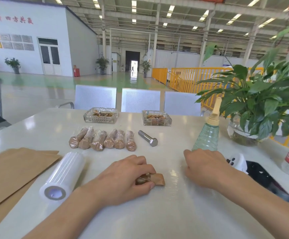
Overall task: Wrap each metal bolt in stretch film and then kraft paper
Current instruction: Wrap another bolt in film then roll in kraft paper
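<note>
your left hand (128, 178) curled over a bolt bundled in kraft paper (155, 179), fingers and thumb pinching it to the table (157, 218) — probably so the paper could not spring open. your right hand (207, 168) lay knuckles-up just right of it, fingers curled under; whether it pinched clear film, i cannot tell. left of your left hand sat the stretch film roll (63, 175) and kraft sheets (11, 171), within reach. beyond your hands lay six wrapped bolts (102, 139) — and one bare bolt (148, 138), likely waiting its turn.
</note>
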